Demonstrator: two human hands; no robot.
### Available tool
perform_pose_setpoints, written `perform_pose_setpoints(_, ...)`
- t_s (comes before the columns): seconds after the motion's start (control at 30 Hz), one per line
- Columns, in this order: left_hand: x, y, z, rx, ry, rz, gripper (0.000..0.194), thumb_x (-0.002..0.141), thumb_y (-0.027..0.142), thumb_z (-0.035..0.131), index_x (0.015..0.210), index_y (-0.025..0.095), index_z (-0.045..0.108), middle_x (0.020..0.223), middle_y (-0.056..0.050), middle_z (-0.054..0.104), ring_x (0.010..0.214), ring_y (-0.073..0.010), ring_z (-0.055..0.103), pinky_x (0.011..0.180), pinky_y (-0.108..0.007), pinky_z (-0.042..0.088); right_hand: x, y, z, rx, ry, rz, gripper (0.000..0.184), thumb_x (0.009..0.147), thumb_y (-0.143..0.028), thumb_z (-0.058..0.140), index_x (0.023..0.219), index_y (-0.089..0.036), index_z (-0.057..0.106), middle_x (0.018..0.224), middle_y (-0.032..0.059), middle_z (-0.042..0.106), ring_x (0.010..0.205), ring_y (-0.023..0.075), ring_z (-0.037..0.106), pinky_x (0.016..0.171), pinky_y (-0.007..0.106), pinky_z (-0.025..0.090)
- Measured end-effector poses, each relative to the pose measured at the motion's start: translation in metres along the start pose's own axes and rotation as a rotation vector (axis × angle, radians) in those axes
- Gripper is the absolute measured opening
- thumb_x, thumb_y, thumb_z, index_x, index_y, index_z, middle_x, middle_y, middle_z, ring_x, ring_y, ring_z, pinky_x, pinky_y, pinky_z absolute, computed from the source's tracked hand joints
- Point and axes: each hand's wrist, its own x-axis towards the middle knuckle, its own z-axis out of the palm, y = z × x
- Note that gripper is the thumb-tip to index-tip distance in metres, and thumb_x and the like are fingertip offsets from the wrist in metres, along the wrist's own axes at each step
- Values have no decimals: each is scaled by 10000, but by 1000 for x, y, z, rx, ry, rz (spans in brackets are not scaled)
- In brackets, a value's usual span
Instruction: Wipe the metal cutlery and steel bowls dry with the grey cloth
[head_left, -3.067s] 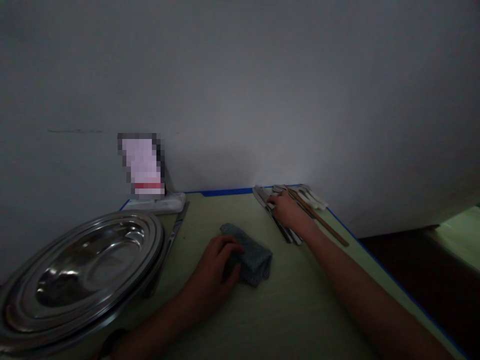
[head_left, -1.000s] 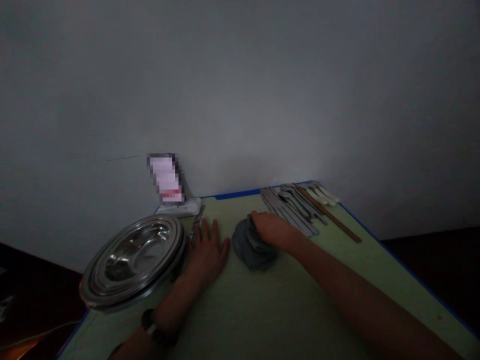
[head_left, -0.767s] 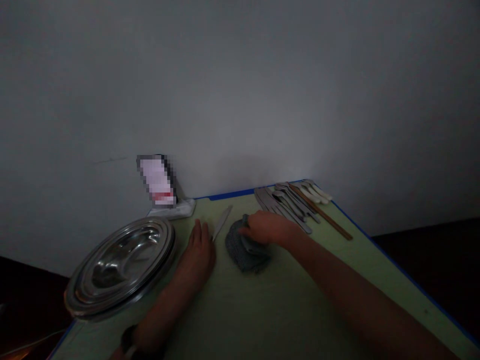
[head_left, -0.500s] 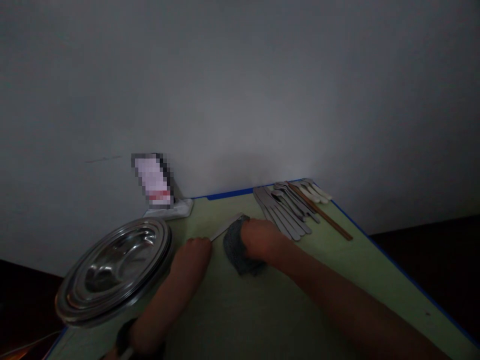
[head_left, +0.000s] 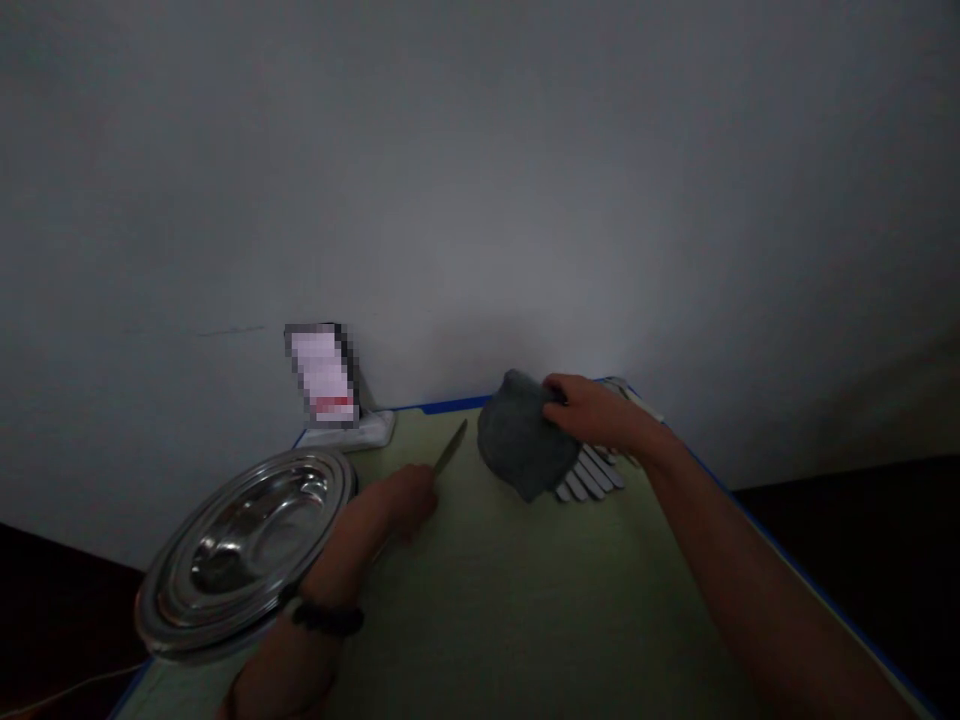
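My left hand (head_left: 409, 497) is closed around the handle of a table knife (head_left: 451, 447), whose blade points up and to the right over the table. From my right hand (head_left: 581, 408) hangs a grey-blue cloth (head_left: 525, 440), pinched at its upper right edge and spread out. The cloth covers part of the row of knives (head_left: 592, 475) lying on the table; only their lower ends show beneath it. My right forearm and hand also hide most of the other cutlery (head_left: 637, 400) at the back right.
Stacked steel plates (head_left: 255, 540) stand at the left of the green table (head_left: 510, 600), close to my left forearm. Behind them a phone (head_left: 326, 380) leans upright on a white packet (head_left: 360, 432). The wall (head_left: 480, 200) rises directly behind the table's blue back edge.
My right hand has lifted the cloth off the knife and moved right, and the cloth has opened out. My left hand still holds the knife, its blade now uncovered and turned more steeply.
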Motion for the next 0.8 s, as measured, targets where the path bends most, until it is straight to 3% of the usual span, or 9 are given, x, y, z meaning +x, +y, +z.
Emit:
perform_pose_setpoints(0.07, -8, 3, -16, -85, -157, 2, 60, 739, 168, 457, 699, 165, 500, 534, -37, 635, 497, -198, 642, 466, -273, 491, -1, -1, -6, 208, 86, 47, 221, 743, -216, 423, 881, -139, 578, 913, 91, 655, 803, 167, 582, 689, 250, 427)
perform_pose_setpoints(0.13, -18, 9, -33, -167, -208, 29, 114, 818, 218, 366, 788, 170, 465, 663, -48, 667, 581, -189, 669, 511, -272, 512, -2, -3, -8, 461, 126, 66, 229, 726, -211, 427, 892, -143, 571, 891, 73, 657, 793, 159, 584, 678, 243, 439)
perform_pose_setpoints(0.23, -33, 17, -57, -380, -184, 130, 189, 861, 331, 346, 859, 168, 441, 770, -43, 642, 622, -174, 663, 571, -286, 514, -6, -9, -10, 838, 129, 89, 283, 703, -210, 450, 958, -149, 556, 894, 57, 663, 781, 154, 605, 689, 248, 463)
perform_pose_setpoints(0.37, -46, 16, -77, -537, -92, 270, 258, 851, 413, 396, 933, 179, 467, 659, 34, 529, 513, -112, 556, 497, -235, 452, -18, -22, -16, 1210, 167, 120, 313, 693, -238, 505, 996, -176, 553, 946, 67, 664, 822, 184, 630, 679, 283, 498)
perform_pose_setpoints(0.57, -43, 4, -85, -659, 183, 282, 330, 855, 463, 421, 979, 190, 559, 602, 60, 380, 479, -64, 340, 407, -153, 259, -10, -56, -16, 1364, 244, 119, 321, 720, -236, 499, 1039, -214, 524, 1080, 54, 634, 948, 195, 610, 759, 324, 510)
perform_pose_setpoints(0.7, -37, 8, -79, -740, 293, 218, 349, 875, 467, 371, 928, 185, 570, 581, 60, 358, 471, -73, 300, 411, -167, 252, 15, -84, -3, 1384, 170, 9, 325, 763, -273, 456, 1080, -235, 519, 1080, 38, 628, 1007, 181, 590, 845, 330, 484)
perform_pose_setpoints(0.8, -34, 11, -73, -688, 318, 226, 392, 889, 482, 334, 896, 183, 588, 631, 34, 414, 541, -95, 376, 453, -189, 308, 27, -99, 8, 1254, 237, -60, 346, 801, -376, 419, 1091, -241, 550, 1047, 43, 636, 1074, 199, 555, 872, 351, 470)
